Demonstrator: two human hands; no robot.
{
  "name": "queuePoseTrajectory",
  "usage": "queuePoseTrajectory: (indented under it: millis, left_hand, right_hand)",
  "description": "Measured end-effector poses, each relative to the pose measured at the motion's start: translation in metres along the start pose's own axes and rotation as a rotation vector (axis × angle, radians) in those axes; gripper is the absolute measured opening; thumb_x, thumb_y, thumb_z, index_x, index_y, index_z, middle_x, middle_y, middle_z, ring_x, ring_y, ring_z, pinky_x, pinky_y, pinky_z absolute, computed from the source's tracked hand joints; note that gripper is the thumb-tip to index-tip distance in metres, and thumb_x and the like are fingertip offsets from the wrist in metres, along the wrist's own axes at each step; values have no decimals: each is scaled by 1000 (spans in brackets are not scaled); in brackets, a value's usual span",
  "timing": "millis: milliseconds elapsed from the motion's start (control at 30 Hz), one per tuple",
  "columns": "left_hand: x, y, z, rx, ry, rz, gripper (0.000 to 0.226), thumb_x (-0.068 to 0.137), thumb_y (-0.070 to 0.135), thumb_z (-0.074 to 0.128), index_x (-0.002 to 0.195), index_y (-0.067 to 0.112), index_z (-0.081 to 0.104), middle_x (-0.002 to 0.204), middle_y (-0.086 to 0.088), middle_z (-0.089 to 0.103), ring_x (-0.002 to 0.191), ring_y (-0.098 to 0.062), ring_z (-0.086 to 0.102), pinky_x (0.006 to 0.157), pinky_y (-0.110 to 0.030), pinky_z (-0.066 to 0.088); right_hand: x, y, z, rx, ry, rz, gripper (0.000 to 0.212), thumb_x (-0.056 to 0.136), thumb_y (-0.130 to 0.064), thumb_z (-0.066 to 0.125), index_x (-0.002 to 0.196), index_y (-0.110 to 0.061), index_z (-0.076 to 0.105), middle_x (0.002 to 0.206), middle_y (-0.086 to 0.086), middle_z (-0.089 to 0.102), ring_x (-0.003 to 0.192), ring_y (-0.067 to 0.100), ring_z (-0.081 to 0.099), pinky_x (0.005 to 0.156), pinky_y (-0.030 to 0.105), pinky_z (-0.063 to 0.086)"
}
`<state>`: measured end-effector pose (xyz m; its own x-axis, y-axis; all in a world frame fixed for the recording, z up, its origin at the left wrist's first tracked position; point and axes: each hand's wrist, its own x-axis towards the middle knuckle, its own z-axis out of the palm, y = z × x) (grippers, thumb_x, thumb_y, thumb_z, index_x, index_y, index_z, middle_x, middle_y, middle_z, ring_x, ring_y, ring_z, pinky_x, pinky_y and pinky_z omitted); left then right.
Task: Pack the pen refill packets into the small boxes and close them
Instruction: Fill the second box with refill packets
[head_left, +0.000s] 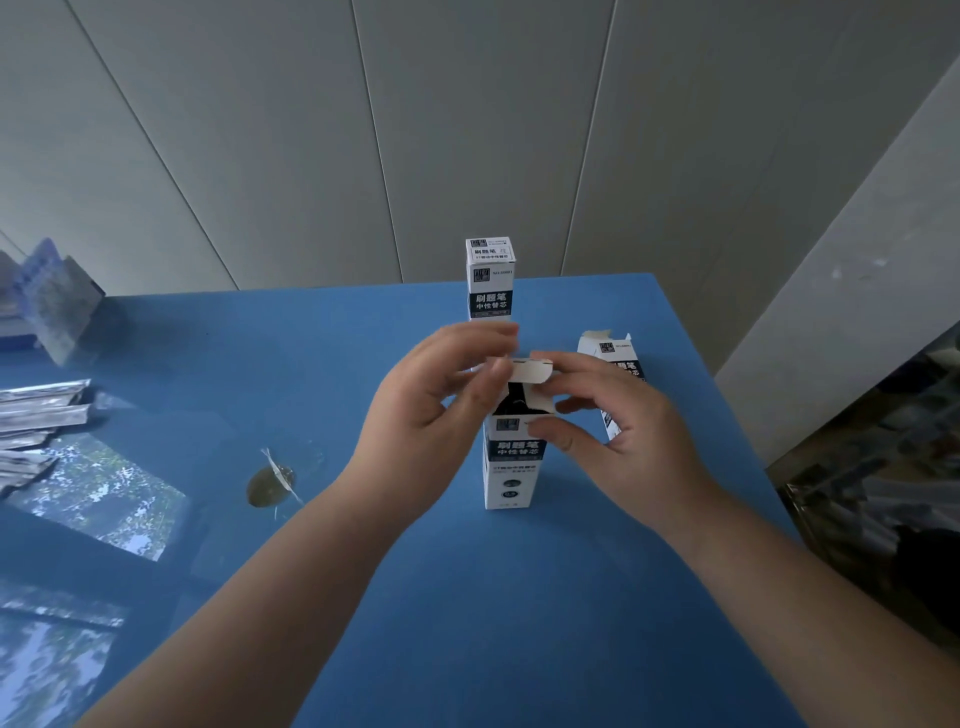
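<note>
Hands both on the front box (511, 462) — my left hand (431, 410) pinches its top flap (527, 370), right hand (618, 436) grips it steady for tucking shut.

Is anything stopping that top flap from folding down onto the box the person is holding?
Nothing visible blocks it. The left hand pinches the top flap above the near box, whose mouth is open, while the right hand grips the box's upper side. Whether anything sticks up inside cannot be seen.
</note>
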<state>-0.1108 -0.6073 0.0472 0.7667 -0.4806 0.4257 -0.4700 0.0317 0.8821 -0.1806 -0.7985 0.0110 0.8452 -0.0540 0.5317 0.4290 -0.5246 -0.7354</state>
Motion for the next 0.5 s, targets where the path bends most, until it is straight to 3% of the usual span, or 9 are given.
queuePoseTrajectory:
  millis: [133, 333, 500]
  left_hand:
    - [-3, 0, -1, 164, -27, 44, 20, 96, 7, 63, 96, 25, 72, 113, 9, 71, 105, -8, 67, 86, -15, 50]
    - [-9, -3, -3, 269, -8, 63, 13, 94, 10, 67, 98, 16, 78, 113, 12, 72, 106, -4, 67, 88, -17, 50]
    - [-12, -1, -2, 329, -26, 116, 13, 91, 17, 68, 99, 15, 79, 115, 9, 71, 106, 2, 65, 87, -10, 47]
  right_hand:
    - [0, -1, -1, -14, -7, 4, 32, 94, -30, 71, 124, -20, 70, 139, -10, 63, 124, 13, 62, 90, 27, 55]
    - [-4, 0, 0, 40, 3, 49, 34, 91, -35, 73, 121, -20, 71, 141, -10, 63, 125, 12, 63, 94, 33, 57]
    - [-4, -5, 3, 103, 13, 78, 31, 91, -43, 72, 119, -33, 63, 139, -16, 63, 122, 13, 65, 95, 35, 58]
